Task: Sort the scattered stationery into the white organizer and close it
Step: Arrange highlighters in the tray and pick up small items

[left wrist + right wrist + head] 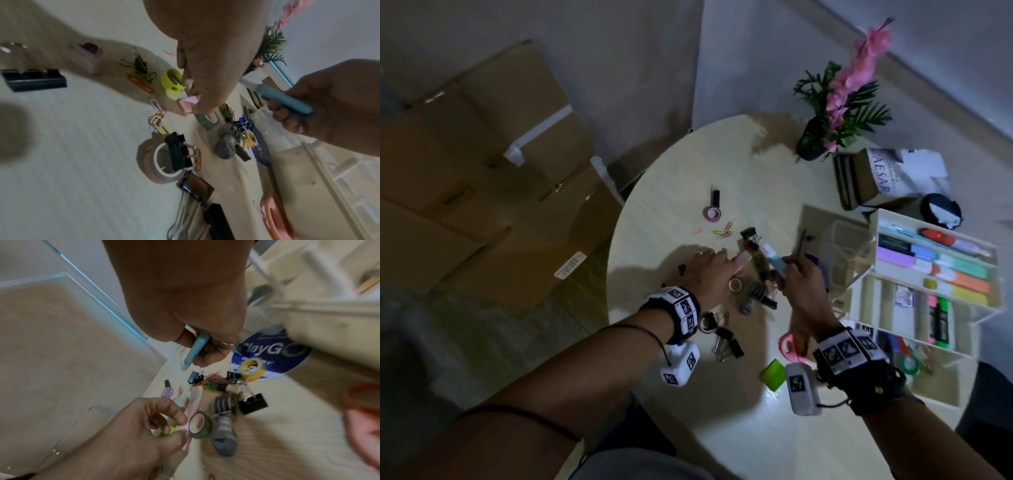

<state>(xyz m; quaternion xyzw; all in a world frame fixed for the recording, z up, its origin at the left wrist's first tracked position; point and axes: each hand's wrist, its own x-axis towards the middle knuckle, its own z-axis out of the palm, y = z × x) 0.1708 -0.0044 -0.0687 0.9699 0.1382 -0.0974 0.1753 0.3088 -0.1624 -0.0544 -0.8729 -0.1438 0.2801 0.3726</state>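
Blue marker [196,350] in right hand [191,293] points white tip down-left

White organizer [873,219] open, highlighters inside, beside scattered clips [724,233], perhaps washi tape [711,213]

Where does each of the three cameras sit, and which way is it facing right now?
Head: above, looking down at the round table; both forearms, left hand and right hand show.
Left wrist: under the left hand, looking along it at the pink eraser it pinches.
Right wrist: under the right hand, looking along it at the blue pen it grips.
Shared: each wrist view shows the other hand; all show the blue pen.
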